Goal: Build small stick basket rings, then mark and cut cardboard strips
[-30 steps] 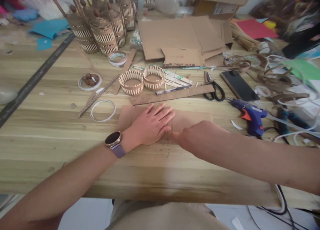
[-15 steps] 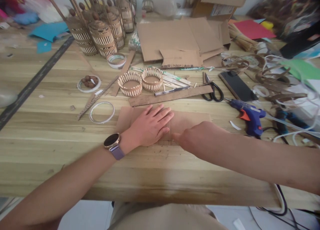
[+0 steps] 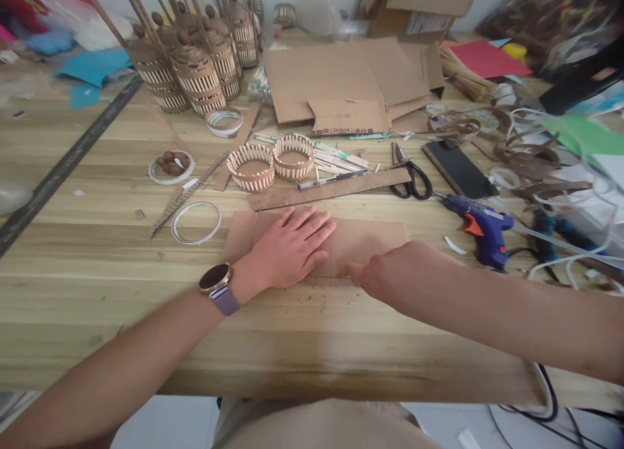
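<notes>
A piece of brown cardboard [image 3: 370, 234] lies flat on the wooden table, with a line running along its near edge. My left hand [image 3: 297, 244], a watch [image 3: 216, 277] on its wrist, presses palm-down on the cardboard with fingers spread. Over the near edge, to the right of it, my right hand [image 3: 383, 270] is curled closed with a fingertip pointing left. Whatever it may grip is hidden beneath it. Just beyond the cardboard lie a long cardboard strip [image 3: 331, 190] and a pen [image 3: 331, 180].
Two round stick-walled baskets [image 3: 251, 168] stand behind the strip. Scissors [image 3: 413, 176], a phone [image 3: 459, 168] and a blue glue gun [image 3: 480, 227] with cables lie to the right. A tape ring [image 3: 196, 223] is at left. Lantern-like stick models [image 3: 197, 78] and cardboard sheets [image 3: 322, 72] fill the back.
My right hand has slid a little rightward along the cardboard's near edge. My left hand stays pressed in place. The whole view has shifted slightly.
</notes>
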Tool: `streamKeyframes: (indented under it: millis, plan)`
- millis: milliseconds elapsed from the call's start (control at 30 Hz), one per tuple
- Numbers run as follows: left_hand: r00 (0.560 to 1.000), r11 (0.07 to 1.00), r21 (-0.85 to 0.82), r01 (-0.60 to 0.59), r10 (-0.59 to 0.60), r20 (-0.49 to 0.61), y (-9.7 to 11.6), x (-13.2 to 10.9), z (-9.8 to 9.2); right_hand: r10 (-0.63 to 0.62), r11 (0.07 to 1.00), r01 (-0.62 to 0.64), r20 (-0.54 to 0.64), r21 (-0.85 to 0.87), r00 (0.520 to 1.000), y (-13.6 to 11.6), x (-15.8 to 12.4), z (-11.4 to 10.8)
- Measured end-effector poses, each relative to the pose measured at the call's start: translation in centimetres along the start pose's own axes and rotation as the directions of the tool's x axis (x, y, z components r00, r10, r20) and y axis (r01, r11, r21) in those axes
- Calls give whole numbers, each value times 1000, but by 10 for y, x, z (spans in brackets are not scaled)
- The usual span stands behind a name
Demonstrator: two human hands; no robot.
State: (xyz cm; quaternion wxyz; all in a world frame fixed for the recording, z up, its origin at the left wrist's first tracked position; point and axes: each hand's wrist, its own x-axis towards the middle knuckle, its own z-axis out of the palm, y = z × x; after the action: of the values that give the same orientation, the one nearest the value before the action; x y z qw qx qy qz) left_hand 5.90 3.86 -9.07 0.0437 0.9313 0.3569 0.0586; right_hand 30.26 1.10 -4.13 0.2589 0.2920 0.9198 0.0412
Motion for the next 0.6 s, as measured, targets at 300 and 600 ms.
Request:
streamKeyframes:
  millis: [300,600]
  plan:
    - [1000,1000,1,8,-8,-2,0,0,1,28,1000,-28,53,-6,998,-1,-4,-21]
    - [1000,1000,0,6,-6,4,0,0,-1,63,997,-67,89,40,994,2,-11,-18]
